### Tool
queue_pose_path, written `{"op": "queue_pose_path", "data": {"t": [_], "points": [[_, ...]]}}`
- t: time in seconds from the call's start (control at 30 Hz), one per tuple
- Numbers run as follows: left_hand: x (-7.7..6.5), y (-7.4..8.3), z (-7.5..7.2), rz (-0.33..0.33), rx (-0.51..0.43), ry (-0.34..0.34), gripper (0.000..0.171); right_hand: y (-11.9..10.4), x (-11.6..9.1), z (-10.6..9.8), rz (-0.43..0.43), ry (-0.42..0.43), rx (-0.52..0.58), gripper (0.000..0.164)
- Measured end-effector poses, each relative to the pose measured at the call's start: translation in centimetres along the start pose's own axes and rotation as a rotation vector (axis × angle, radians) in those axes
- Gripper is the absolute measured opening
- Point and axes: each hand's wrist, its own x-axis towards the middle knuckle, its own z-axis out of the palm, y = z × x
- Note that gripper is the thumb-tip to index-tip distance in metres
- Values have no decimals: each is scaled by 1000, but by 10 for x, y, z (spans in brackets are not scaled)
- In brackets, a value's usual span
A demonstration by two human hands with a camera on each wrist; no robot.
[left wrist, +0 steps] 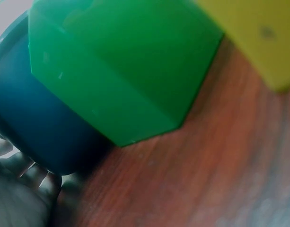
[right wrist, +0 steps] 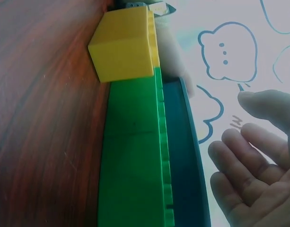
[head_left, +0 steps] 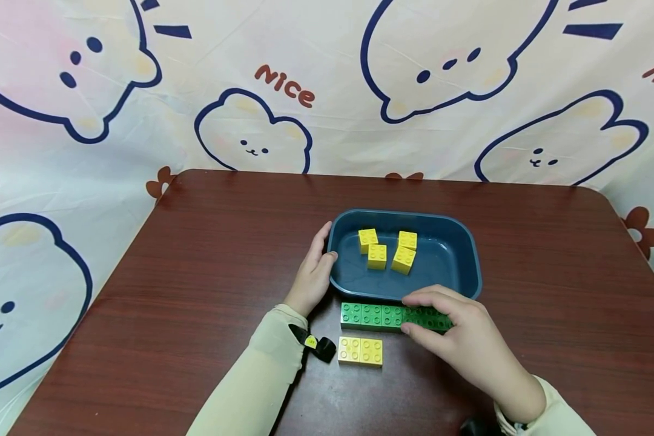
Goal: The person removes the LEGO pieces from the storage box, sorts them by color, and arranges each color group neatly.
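My left hand [head_left: 312, 275] holds the left end of a blue tray [head_left: 463, 266], thumb at the rim and fingers along the outer wall. Inside the tray, several small yellow toy building bricks [head_left: 377, 257] sit in the left half. A row of green toy building bricks [head_left: 370, 316] lies along the tray's near side, studs up. Over its right end hovers my right hand [head_left: 463, 339], thumb and fingers spread apart with nothing between them. Nearer to me lies a pair of yellow bricks [head_left: 360, 351], side by side. In the right wrist view, the right fingers [right wrist: 239, 156] look loosely bent.
The dark brown wooden table [head_left: 196, 290] carries everything. Behind it hangs a white cloth [head_left: 332, 36] printed with cartoon bears. A black wrist strap with a small camera [head_left: 323, 349] sits on the left wrist, close to the yellow pair.
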Motion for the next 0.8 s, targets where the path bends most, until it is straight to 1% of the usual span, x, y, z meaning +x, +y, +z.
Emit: {"op": "queue_pose_path", "data": {"t": [0.2, 0.4, 0.6, 0.8], "points": [[0, 0, 0, 7, 2, -2, 59, 7, 2, -4, 37, -5, -5, 36], [1, -2, 0, 12, -6, -8, 59, 16, 7, -6, 136, -43, 15, 28], [1, -2, 1, 12, -6, -11, 59, 20, 12, -11, 224, -122, 45, 24], [1, -1, 1, -1, 1, 0, 59, 22, 22, -16, 243, -214, 68, 26]]}}
